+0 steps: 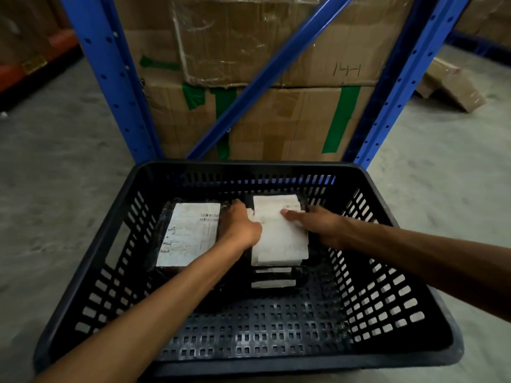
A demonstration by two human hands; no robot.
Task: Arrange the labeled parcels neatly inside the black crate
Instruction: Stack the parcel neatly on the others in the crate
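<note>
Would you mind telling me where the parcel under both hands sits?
It tops the right-hand parcel stack inside the black crate, beside the left parcel.

- The crate [409, 205] stands on the floor [55, 175], just in front of a shelving rack [116, 87].
- Stacked cardboard boxes [262, 78] sit inside the rack, behind the crate.
- Two parcel piles lie side by side in the crate's far half.
- The left parcel [189, 233] lies flat.
- The right parcel [279, 233] tops a stack of others.
- The left hand [242, 225] rests between the piles, touching the right parcel's left edge.
- The right hand [318, 223] lies on that parcel's right side.
- A loose carton [453, 87] lies on the floor, far right.
</note>
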